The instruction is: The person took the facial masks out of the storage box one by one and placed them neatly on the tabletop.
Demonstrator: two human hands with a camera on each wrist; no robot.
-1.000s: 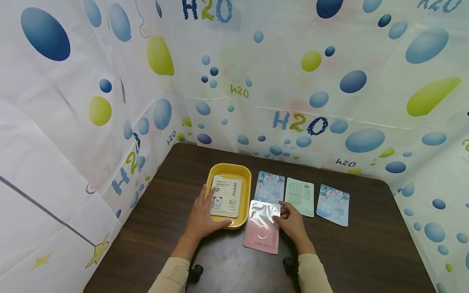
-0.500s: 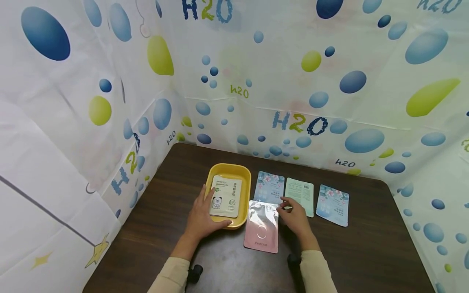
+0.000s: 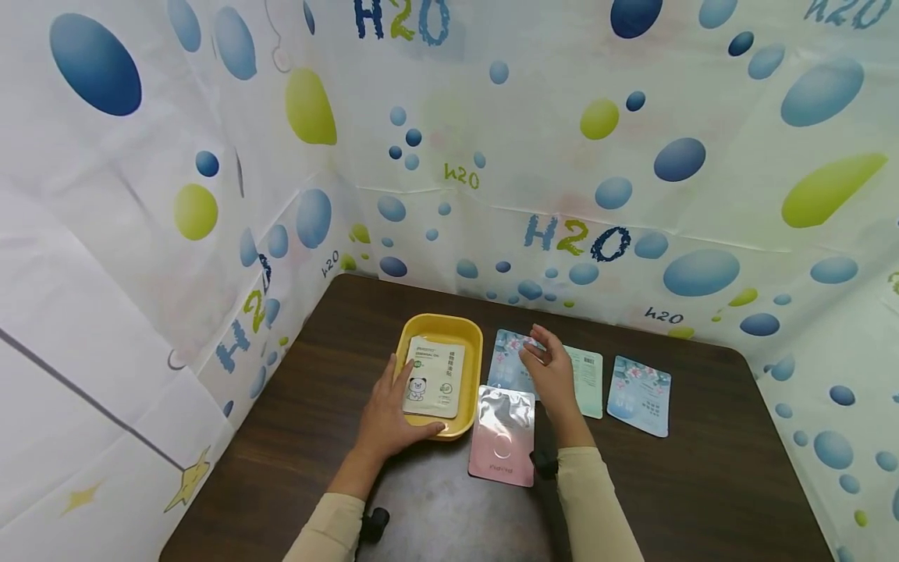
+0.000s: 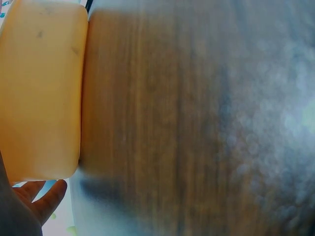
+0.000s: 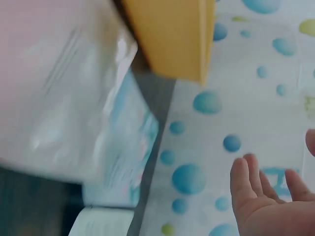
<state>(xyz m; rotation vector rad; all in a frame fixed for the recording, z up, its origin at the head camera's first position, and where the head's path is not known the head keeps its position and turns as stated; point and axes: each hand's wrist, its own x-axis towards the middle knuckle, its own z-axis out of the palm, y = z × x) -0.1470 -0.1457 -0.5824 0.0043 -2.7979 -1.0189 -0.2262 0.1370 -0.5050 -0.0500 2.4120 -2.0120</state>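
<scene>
My left hand (image 3: pixel 385 417) rests against the left and front sides of a yellow tray (image 3: pixel 475 351), fingers extended and thumb at the front rim. Inside lies a cream packet (image 3: pixel 435 378) with a panda print. In the left wrist view, fingers touch the end of the tray (image 4: pixel 42 88). My right hand (image 3: pixel 551 375) is raised, holding nothing, its fingers loosely bent. It partly hides a blue floral packet (image 3: pixel 507 361) and a pale green packet (image 3: pixel 588 382). A pink and silver packet (image 3: pixel 502 441) lies in front of the blue one, overlapping its lower edge.
A second blue floral packet (image 3: pixel 637 396) lies apart at the right. Everything stands on a dark wooden table (image 3: pixel 702 484). Behind and to the left hangs a white curtain (image 3: pixel 548 172) with blue and green dots.
My right hand has let go of the pink packet's upper right edge and moved up and away, over the blue and green packets. The left hand and tray have stayed put.
</scene>
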